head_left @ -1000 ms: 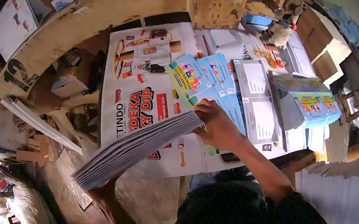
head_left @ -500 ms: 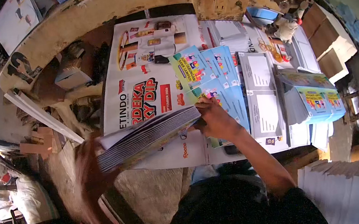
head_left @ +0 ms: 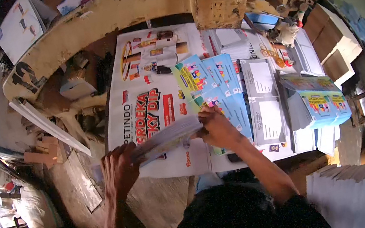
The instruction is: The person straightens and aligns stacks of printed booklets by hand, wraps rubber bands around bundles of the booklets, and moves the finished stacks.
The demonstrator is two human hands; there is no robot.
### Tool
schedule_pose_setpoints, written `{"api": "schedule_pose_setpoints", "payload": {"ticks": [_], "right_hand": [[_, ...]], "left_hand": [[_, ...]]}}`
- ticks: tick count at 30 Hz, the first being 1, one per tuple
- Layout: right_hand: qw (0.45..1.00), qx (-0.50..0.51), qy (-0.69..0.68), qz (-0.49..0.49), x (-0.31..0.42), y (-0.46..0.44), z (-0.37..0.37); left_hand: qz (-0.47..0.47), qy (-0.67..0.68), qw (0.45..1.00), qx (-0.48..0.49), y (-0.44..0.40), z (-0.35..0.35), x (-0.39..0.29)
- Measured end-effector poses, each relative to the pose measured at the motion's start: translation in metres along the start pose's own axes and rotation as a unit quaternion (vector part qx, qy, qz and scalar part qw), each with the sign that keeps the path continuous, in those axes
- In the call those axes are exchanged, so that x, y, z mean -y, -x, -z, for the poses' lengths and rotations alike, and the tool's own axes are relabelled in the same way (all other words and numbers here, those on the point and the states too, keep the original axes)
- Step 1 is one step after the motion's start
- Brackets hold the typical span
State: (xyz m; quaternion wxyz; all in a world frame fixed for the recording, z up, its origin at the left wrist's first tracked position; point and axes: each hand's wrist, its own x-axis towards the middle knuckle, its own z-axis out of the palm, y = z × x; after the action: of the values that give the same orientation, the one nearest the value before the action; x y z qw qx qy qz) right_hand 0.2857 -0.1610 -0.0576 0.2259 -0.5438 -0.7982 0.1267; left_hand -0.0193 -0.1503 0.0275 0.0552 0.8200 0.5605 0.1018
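Observation:
Between my two hands is a stack of printed booklets (head_left: 167, 138), blurred by motion and held above the table's near edge. My left hand (head_left: 118, 170) is closed around its left end. My right hand (head_left: 219, 128) grips the right end, fingers bent over the edge. Just beyond it lie overlapping blue and yellow booklet covers (head_left: 195, 77) on the printed banner sheet (head_left: 137, 73). To their right rest grey and white printed sheets (head_left: 267, 119). Farther right stands a thick pile of folded booklets (head_left: 318, 103).
A worn wooden box (head_left: 219, 1) stands at the table's back. At lower right is a tall stack of white paper (head_left: 350, 192). Cardboard boxes (head_left: 336, 37) are at the right, with rubber bands (head_left: 273, 56) nearer. Pale strips (head_left: 49, 126) lean at the left.
My left hand has moved right, towards my right hand. The booklet stack's page edges, spread in layers before, now look closer together and blurred. My right hand stays nearly in place.

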Motion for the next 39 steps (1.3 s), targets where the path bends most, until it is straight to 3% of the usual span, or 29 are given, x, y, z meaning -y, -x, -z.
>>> {"api": "schedule_pose_setpoints", "payload": {"ticks": [4, 7, 9, 11, 13, 14, 16, 18, 20, 22, 23, 25, 27, 29, 30, 33, 35, 38, 39], "right_hand": [[0.995, -0.085, -0.026, 0.041, 0.014, 0.005, 0.02], [0.999, -0.006, 0.032, 0.006, 0.004, 0.013, -0.001], [0.999, 0.0, 0.049, -0.004, -0.001, 0.009, -0.005], [0.998, 0.026, 0.055, -0.016, 0.001, 0.021, -0.005], [1.0, 0.008, -0.024, 0.009, 0.006, 0.014, 0.021], [1.0, 0.005, -0.023, 0.013, 0.009, 0.012, 0.03], [0.969, -0.153, -0.191, 0.041, 0.022, 0.015, 0.049], [0.954, -0.147, -0.257, 0.044, 0.052, 0.014, 0.08], [0.913, -0.131, -0.382, 0.059, 0.087, 0.008, 0.113], [0.926, -0.177, -0.33, 0.052, 0.106, 0.008, 0.131], [0.934, -0.223, -0.277, 0.039, 0.115, 0.01, 0.134], [0.857, -0.101, -0.505, -0.004, 0.122, 0.014, 0.127], [0.895, -0.005, -0.445, 0.036, 0.108, 0.013, 0.097], [0.933, -0.033, -0.331, 0.14, 0.113, 0.01, 0.058], [0.932, -0.029, -0.331, 0.144, 0.12, 0.005, 0.057], [0.931, -0.088, -0.345, 0.082, 0.13, -0.007, 0.049], [0.924, -0.093, -0.365, 0.066, 0.128, -0.012, 0.044], [0.916, -0.023, -0.4, 0.032, 0.119, -0.01, 0.039], [0.917, -0.066, -0.392, 0.033, 0.121, -0.008, 0.036]], "left_hand": [[0.033, 0.003, 0.995, 0.093, 0.002, 0.03, -0.017], [-0.044, 0.013, 0.999, 0.021, 0.007, -0.002, -0.005], [-0.116, -0.009, 0.989, -0.093, 0.003, -0.011, -0.003], [-0.115, -0.012, 0.989, -0.087, 0.009, -0.013, -0.005], [-0.116, -0.023, 0.988, -0.098, 0.012, -0.009, -0.003], [-0.088, 0.006, 0.989, -0.115, 0.016, -0.006, -0.003], [-0.063, 0.037, 0.99, -0.124, 0.025, -0.002, -0.004], [0.014, 0.18, 0.96, -0.216, 0.032, 0.004, -0.01], [0.07, 0.211, 0.952, -0.21, 0.037, 0.004, -0.015], [0.054, 0.439, 0.864, -0.241, 0.043, -0.034, 0.0], [0.048, 0.508, 0.827, -0.235, 0.046, -0.053, 0.006], [0.046, 0.546, 0.816, -0.184, 0.051, -0.069, -0.001], [0.043, 0.547, 0.823, -0.146, 0.058, -0.072, -0.012], [0.037, 0.545, 0.827, -0.129, 0.06, -0.068, -0.017], [0.032, 0.544, 0.829, -0.127, 0.06, -0.066, -0.018], [0.017, 0.534, 0.838, -0.108, 0.056, -0.064, -0.018], [0.0, 0.518, 0.851, -0.085, 0.05, -0.059, -0.014], [-0.018, 0.511, 0.856, -0.079, 0.046, -0.054, -0.014], [-0.004, 0.524, 0.846, -0.099, 0.045, -0.055, -0.018]]}}
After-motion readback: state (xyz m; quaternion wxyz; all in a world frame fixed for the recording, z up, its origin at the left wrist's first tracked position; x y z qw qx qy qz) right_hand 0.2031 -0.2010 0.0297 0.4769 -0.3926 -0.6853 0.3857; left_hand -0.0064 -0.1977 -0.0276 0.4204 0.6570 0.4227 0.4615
